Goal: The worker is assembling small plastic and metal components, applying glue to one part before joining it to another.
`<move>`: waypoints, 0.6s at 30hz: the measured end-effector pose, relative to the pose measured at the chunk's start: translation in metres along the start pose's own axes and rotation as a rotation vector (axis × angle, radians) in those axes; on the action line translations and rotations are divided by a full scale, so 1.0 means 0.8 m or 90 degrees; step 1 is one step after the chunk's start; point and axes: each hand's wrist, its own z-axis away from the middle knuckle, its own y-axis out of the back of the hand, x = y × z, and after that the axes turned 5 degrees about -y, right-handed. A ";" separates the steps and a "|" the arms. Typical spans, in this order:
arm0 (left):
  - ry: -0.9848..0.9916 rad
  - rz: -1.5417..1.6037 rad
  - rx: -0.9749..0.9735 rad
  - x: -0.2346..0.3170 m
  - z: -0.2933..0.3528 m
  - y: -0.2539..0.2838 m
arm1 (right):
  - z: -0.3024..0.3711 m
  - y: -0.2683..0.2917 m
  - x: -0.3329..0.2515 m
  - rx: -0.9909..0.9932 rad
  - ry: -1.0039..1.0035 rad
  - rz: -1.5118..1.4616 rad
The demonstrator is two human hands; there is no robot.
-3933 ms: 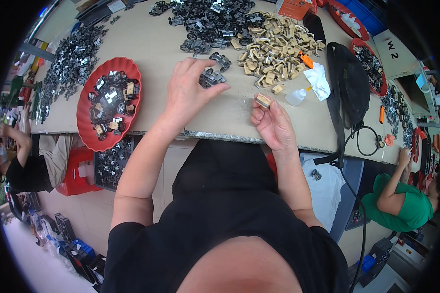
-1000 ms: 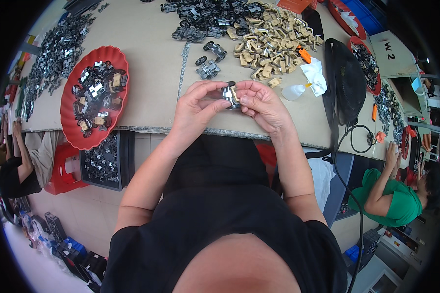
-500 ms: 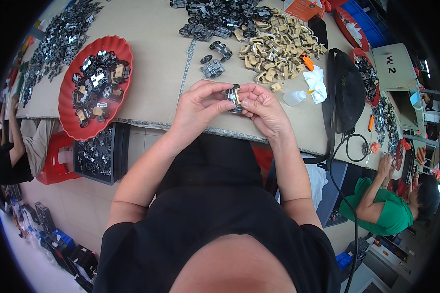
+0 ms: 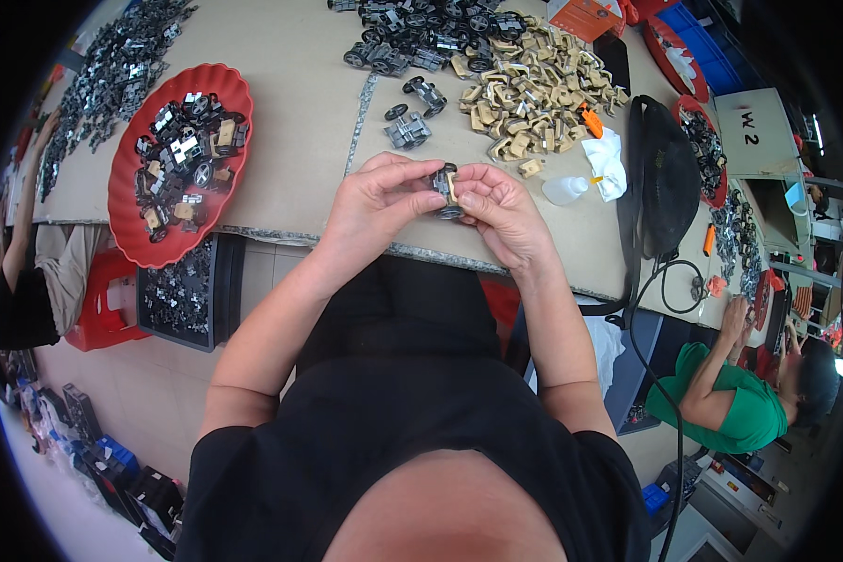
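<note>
Above the table's near edge, both hands hold one toy car chassis (image 4: 446, 190) with dark wheels and a tan part on its right side. My left hand (image 4: 381, 201) pinches its left side between thumb and fingers. From the right, my right hand (image 4: 498, 208) grips the tan side; its fingertips partly hide the piece. Just beyond lie two loose grey wheeled chassis, one of them a silver-grey chassis (image 4: 407, 129). A heap of tan plastic parts (image 4: 534, 94) spreads to the far right, beside a pile of black wheeled chassis (image 4: 421, 33).
A red scalloped tray (image 4: 122, 206) of assembled pieces stands at left. A white squeeze bottle (image 4: 564, 190), a white tissue (image 4: 605, 164) and a black bag (image 4: 665, 178) lie right. Grey parts (image 4: 112, 75) cover the far left. A co-worker in green (image 4: 731, 403) sits at right.
The tan part sits closer against the chassis, and my right fingers have shifted slightly on it. Both hands stay in nearly the same place.
</note>
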 end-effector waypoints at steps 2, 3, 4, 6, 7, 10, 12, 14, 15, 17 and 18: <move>-0.008 -0.018 0.000 0.001 0.002 -0.003 | 0.001 0.000 0.002 -0.007 0.014 -0.006; -0.020 -0.031 0.000 0.002 0.003 -0.006 | 0.002 -0.001 0.003 -0.008 0.025 -0.010; -0.031 -0.045 0.000 0.002 0.005 -0.008 | 0.002 -0.003 0.003 -0.009 0.035 -0.014; -0.056 -0.113 -0.015 0.007 0.005 -0.011 | 0.002 -0.003 0.004 -0.014 0.054 -0.029; -0.069 -0.147 -0.023 0.010 0.004 -0.012 | 0.002 -0.001 0.005 -0.019 0.062 -0.040; -0.081 -0.090 0.004 0.006 0.005 -0.016 | 0.001 0.002 0.007 -0.029 0.070 -0.064; -0.059 -0.077 -0.012 0.005 0.004 -0.013 | 0.002 0.002 0.006 -0.028 0.064 -0.065; -0.051 -0.062 -0.018 0.005 0.004 -0.014 | 0.002 0.003 0.006 -0.020 0.053 -0.053; -0.054 -0.054 -0.016 0.006 0.004 -0.015 | 0.001 0.004 0.007 -0.017 0.052 -0.053; -0.061 -0.062 -0.017 0.007 0.004 -0.015 | 0.000 0.006 0.009 -0.012 0.050 -0.055; -0.064 -0.078 -0.021 0.007 0.003 -0.014 | 0.001 0.006 0.009 -0.008 0.048 -0.052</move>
